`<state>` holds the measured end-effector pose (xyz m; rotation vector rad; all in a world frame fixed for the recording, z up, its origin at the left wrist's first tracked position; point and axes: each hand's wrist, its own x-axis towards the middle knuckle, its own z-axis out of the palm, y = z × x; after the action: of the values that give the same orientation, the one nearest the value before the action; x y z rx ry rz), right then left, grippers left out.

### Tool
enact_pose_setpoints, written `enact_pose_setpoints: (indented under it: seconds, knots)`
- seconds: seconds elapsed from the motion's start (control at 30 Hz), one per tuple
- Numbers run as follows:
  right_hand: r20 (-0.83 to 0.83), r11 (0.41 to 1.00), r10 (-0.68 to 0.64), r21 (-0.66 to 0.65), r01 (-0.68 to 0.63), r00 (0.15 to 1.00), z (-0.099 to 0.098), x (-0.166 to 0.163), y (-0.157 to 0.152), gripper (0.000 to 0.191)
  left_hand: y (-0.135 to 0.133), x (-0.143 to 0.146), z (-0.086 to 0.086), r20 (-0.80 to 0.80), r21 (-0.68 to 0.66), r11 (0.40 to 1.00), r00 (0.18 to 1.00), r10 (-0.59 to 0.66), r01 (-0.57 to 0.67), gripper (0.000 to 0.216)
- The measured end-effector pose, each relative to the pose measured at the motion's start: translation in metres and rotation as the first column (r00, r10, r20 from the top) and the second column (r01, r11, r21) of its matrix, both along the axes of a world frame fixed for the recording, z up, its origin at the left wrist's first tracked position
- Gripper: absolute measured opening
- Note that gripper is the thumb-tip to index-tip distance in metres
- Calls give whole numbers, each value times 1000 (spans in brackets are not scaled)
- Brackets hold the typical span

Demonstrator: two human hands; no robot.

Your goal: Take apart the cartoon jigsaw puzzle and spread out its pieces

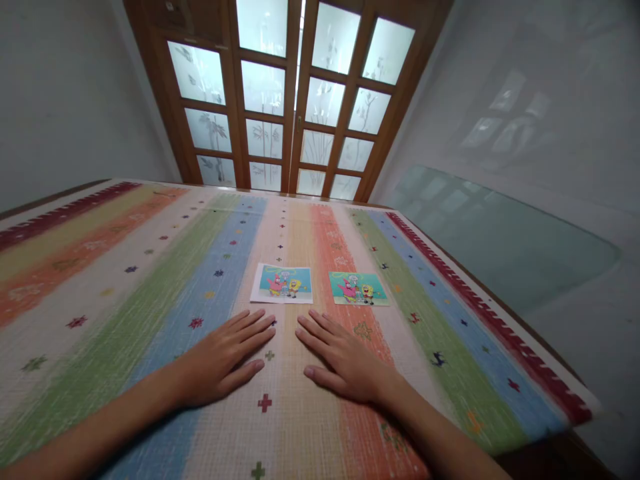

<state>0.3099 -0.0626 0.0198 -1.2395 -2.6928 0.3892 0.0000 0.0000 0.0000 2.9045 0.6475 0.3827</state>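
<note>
- Left hand (223, 360): lower centre of the frame, palm down on the cloth, fingers straight and slightly spread, thumb out to the side. It holds nothing.
- Right hand (340, 360): just right of the left hand, also flat with the fingers loosely fanned. It holds nothing. The two sets of fingertips point toward each other and stay apart.
- Left card (283, 283): centre of the frame, just beyond the left fingertips and not touched. It is a flat printed picture with a white border.
- Right card (358, 289): beside the left card, with a gap between them. It lies just past the right fingertips, is trimmed to the picture edge, and is untouched.
- Handling, by judgement: both cards look thin, very light and bendable, and would crease easily. They lie flush on the weave, so a corner or long edge looks like the best place to pinch. The textured cloth probably keeps them from sliding.
- Print: each card shows a pink star-shaped cartoon figure and a yellow boxy one on a blue-green ground. Pale patches sit above the figures.
- Writing: no word, brand or label is legible on either card at this size.
- Tablecloth (150, 267): woven, in broad coloured stripes with small star and cross motifs. It covers the table across the lower frame.
- Door (295, 100): upper centre, a wooden frame with frosted panes etched with plants.
- Glass sheet (500, 240): right of the frame, pale green, beyond the table edge.
</note>
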Motion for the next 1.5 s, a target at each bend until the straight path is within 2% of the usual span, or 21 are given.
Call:
enact_pose_setpoints:
  seconds: [0.2, 0.33, 0.53, 0.63, 0.73, 0.83, 0.97, 1.07, 1.13, 1.3, 1.5]
  knots:
    - [6, 1000, 7, 2, -7, 1000, 0, 0, 0, 65, 1, 14, 12, 101, 130, 991, 994, -29, 15, 42]
    - [7, 1000, 11, 11, -12, 1000, -1, 1, 1, 65, 12, 33, 18, 87, 156, 987, 996, 28, -41, 44]
    - [10, 1000, 17, 17, -17, 1000, 1, 0, 1, 65, 43, 74, 8, -16, 77, 987, 990, 141, -139, 60]
    - [35, 1000, 12, 15, -12, 999, 1, 0, 0, 64, 54, 84, 2, -95, 63, 983, 979, 180, -175, 65]
    - [24, 1000, 13, 21, -14, 1000, -1, 0, 0, 64, 59, 76, -3, -74, 99, 980, 981, 177, -170, 64]
    - [-9, 999, 20, 36, -19, 1000, -4, 1, 1, 65, 61, 53, -5, -48, 129, 972, 978, 204, -197, 62]
    - [-20, 1000, 12, 28, -11, 1000, -5, 1, 1, 65, 64, 18, -2, -87, 120, 961, 962, 259, -248, 62]
    - [-7, 1000, 6, 11, -6, 1000, -4, 1, 1, 65, 65, 6, 1, -76, 117, 958, 959, 272, -262, 59]
    - [-6, 1000, 8, 10, -8, 1000, -3, 1, 1, 65, 66, 9, 3, -49, 162, 953, 963, 266, -255, 57]
    - [-19, 1000, 14, 23, -13, 1000, -2, 1, 1, 65, 76, 37, 4, -63, 374, 904, 967, 249, -208, 49]
    - [8, 1000, 2, 8, -2, 1000, -2, 0, 1, 65, 88, 57, 2, -137, 419, 904, 979, 151, -81, 37]
